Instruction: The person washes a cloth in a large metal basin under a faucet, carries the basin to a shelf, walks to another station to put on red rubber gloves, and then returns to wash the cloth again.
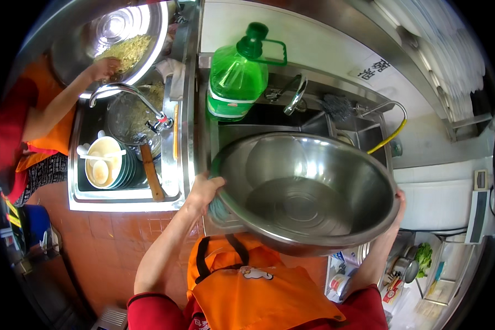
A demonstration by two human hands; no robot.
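A large stainless steel basin is tilted towards me in front of the sink, with no food visible inside. Gripping its left rim is my left hand, thumb over the edge. A greenish, blurred cloth or scrubber shows just under that hand. My right hand holds the opposite rim, its fingers mostly hidden behind the metal. Behind the basin lies a steel sink, partly covered by it. A big green detergent jug stands at the sink's back left.
On the left, another person's hand reaches into a large bowl of yellowish shredded food. Stacked bowls with spoons sit in the left sink. Taps and a yellow-tipped hose rise behind the basin.
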